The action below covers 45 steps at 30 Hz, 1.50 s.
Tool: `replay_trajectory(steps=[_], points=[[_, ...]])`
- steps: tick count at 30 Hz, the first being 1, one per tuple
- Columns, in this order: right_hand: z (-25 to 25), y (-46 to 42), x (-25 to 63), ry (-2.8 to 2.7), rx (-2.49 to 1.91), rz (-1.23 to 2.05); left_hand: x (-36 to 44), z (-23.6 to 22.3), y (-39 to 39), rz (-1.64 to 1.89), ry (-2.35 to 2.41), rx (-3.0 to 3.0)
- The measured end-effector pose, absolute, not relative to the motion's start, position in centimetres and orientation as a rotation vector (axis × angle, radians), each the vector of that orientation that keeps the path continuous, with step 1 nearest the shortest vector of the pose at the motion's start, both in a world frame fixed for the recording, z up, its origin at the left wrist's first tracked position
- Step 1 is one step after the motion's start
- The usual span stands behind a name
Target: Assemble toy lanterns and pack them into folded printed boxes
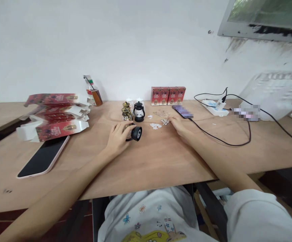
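Note:
My left hand point(118, 135) is wrapped round a small lantern point(135, 132) lying on its side on the wooden table point(161, 161), its black base facing me. My right hand point(177, 125) rests on the table with its fingers reaching into a scatter of tiny white pieces point(164, 121); what the fingertips pinch is too small to make out. A second small heap of white pieces point(155, 126) lies between the hands. Just behind stand a black lantern point(139, 111) and a gold lantern point(126, 112), both upright.
Flattened red-and-white cartons point(55, 116) are stacked at the left, with a phone point(44, 157) face up beside them. Red boxes point(168, 95) stand by the wall. A second phone point(182, 111), its black cable point(221, 141) and a power strip point(215, 107) lie to the right.

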State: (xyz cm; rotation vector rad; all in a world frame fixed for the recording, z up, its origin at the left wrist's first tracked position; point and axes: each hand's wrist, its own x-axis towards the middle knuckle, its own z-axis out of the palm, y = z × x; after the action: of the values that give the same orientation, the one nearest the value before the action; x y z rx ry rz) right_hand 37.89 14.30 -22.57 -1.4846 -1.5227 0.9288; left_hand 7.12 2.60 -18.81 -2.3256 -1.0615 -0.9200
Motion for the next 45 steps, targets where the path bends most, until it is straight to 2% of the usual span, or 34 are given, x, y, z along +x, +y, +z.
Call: replay_trajectory(steps=[14, 18, 20, 26, 31, 35, 39, 45], points=[[-22.3, 12.4, 36.1, -1.431, -1.414, 0.635, 7.2, -18.9, 2.7, -0.798, -0.958, -2.387], [-21.1, 9.3, 34.1, -1.586, -1.172, 0.472, 7.3, -19.2, 2.8, -0.788, -0.871, -2.343], [-20.7, 7.2, 32.6, -1.689, -0.994, 0.578, 7.3, -19.3, 2.9, -0.770, -0.817, -2.321], [-21.0, 3.0, 28.4, -1.848, -0.594, 1.229, 7.9, -19.2, 2.2, -0.720, -0.593, -2.290], [-21.2, 2.7, 27.7, -1.853, -0.657, 1.321, 8.7, -19.0, 1.4, -0.664, -0.518, -2.275], [-21.4, 3.5, 27.8, -1.648, -0.703, 1.419, 8.7, -18.6, 1.3, -0.682, -0.498, -2.224], [-22.1, 5.0, 27.4, -1.457, -0.752, 1.280, 8.8, -18.7, 1.1, -0.761, -0.476, -2.165], [-22.5, 7.7, 25.4, -1.554, -0.980, 0.917, 9.0, -19.1, 1.1, -0.821, -0.488, -2.168]])
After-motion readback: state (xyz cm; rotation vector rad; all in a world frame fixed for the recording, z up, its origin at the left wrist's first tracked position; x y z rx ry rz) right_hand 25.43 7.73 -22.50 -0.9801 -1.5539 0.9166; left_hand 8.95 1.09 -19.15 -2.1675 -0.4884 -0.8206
